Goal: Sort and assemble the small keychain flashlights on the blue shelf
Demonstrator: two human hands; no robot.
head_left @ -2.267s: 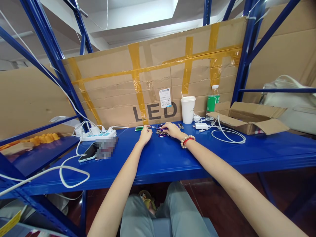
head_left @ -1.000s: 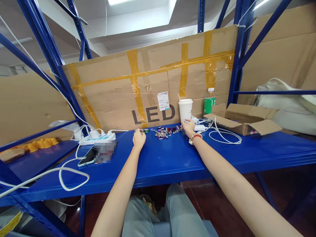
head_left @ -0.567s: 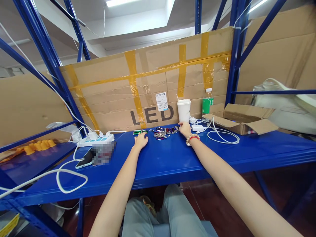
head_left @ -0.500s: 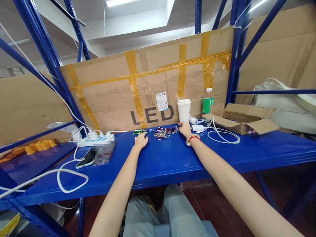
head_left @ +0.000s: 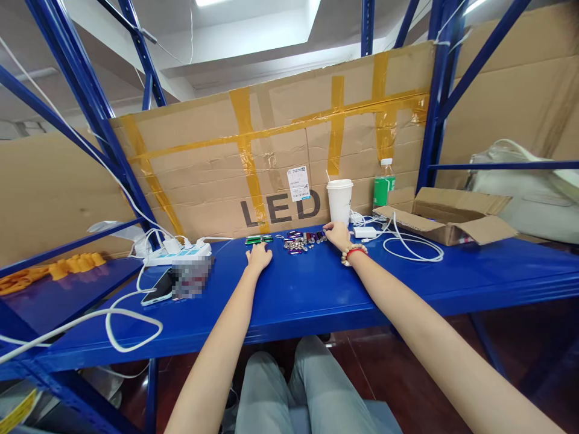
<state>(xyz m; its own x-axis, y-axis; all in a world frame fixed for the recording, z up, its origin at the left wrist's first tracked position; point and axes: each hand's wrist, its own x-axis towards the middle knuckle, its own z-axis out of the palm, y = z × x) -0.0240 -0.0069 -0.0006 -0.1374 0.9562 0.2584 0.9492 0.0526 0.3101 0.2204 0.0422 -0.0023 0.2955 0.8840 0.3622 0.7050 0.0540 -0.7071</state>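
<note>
My left hand (head_left: 259,257) lies on the blue shelf top with its fingers stretched forward. Its fingertips are at the near edge of several slim, shiny green pieces (head_left: 254,240). To the right is a cluster of small silver and purple metallic pieces (head_left: 296,243), with a row of dark red and grey ones (head_left: 315,237) beside it. At that row's right end is my right hand (head_left: 337,234), wearing a bead bracelet (head_left: 351,253). Its thumb and fingers are closed together; what is between them is too small to tell. Just behind it stands a white paper cup (head_left: 339,202) with a straw.
Right of the cup are a white charger (head_left: 364,232) with coiled cable, a green-labelled bottle (head_left: 384,184) and an open cardboard box (head_left: 446,220). On the left lie a power strip (head_left: 181,254), a phone (head_left: 159,288) and loose white cables. A taped cardboard panel (head_left: 203,181) closes the back.
My right hand has moved from the cluster to the right end of the row, in front of the cup. My left hand shifted left along the green pieces, then settled with fingers stretched.
</note>
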